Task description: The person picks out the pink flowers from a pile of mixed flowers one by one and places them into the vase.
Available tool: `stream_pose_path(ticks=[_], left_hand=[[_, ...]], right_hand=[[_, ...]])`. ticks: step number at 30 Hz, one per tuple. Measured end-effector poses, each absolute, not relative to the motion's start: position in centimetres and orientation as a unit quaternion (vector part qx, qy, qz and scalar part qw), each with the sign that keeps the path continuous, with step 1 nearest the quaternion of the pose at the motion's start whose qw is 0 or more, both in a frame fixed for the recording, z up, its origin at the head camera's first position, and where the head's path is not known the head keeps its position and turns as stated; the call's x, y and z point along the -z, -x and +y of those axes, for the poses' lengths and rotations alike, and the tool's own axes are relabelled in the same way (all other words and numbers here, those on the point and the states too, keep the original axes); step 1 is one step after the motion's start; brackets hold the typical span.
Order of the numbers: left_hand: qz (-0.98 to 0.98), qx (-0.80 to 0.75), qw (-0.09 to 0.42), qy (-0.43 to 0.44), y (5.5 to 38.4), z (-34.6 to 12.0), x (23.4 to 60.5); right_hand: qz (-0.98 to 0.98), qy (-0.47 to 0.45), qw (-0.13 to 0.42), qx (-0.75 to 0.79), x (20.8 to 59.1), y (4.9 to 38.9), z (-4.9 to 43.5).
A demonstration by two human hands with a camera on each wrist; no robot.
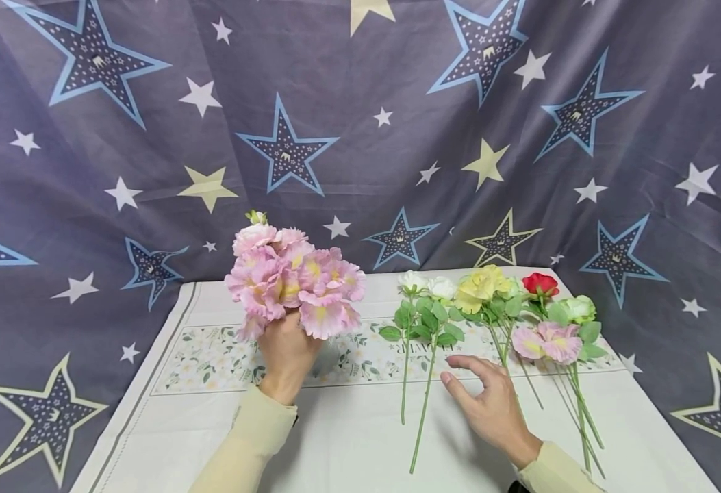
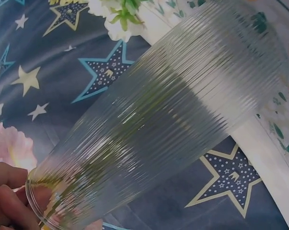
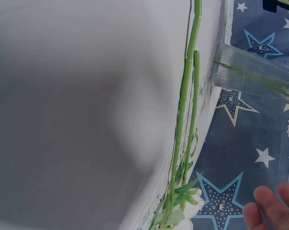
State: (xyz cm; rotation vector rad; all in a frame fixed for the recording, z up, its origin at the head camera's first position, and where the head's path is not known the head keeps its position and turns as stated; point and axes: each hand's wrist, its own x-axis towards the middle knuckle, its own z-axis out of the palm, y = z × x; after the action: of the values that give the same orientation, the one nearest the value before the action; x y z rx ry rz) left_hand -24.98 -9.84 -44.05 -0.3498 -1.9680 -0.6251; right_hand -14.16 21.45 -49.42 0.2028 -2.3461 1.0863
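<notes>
My left hand (image 1: 289,349) grips a clear ribbed vase (image 2: 149,120) at its rim, as the left wrist view shows. Pink ruffled flowers (image 1: 292,274) spill over that rim, and green stems show blurred through the ribbed wall. In the head view the blooms and hand hide most of the vase. My right hand (image 1: 489,404) is over the table with thumb and fingers apart, holding nothing. Just left of it lie two white roses (image 1: 440,287) with long green stems (image 3: 182,105). Its fingertips appear in the lower corner of the right wrist view.
Farther right on the white table (image 1: 360,438) lie a yellow flower (image 1: 480,287), a red rose (image 1: 541,283), a pale green rose (image 1: 578,308) and a pink flower (image 1: 548,342), their stems crossing. A printed floral strip (image 1: 348,359) runs across the table. Behind hangs a star-patterned cloth (image 1: 348,164).
</notes>
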Motion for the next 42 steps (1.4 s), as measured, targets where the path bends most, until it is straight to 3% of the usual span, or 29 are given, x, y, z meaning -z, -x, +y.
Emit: stream_pose_path(ticks=[4, 15, 23, 31, 42], left_hand=[[-0.814, 0.244, 0.505, 0.153, 24.6, -9.9, 44.4], [-0.76, 0.235, 0.583, 0.163, 23.8, -9.8, 44.8], [-0.748, 0.258, 0.585, 0.178, 22.9, -9.9, 45.3], [-0.77, 0.272, 0.55, 0.175, 22.1, -9.5, 46.1], [-0.849, 0.277, 0.413, 0.178, 21.0, -8.4, 48.3]], right_hand=[[-0.871, -0.075, 0.269, -0.403, 49.4, 14.2, 21.4], [-0.871, -0.077, 0.266, -0.406, 49.4, 14.3, 21.5], [-0.87, -0.081, 0.265, -0.407, 49.4, 14.4, 21.6], [-0.866, -0.076, 0.265, -0.416, 49.4, 14.6, 21.8], [-0.868, -0.067, 0.274, -0.41, 49.4, 14.7, 22.3]])
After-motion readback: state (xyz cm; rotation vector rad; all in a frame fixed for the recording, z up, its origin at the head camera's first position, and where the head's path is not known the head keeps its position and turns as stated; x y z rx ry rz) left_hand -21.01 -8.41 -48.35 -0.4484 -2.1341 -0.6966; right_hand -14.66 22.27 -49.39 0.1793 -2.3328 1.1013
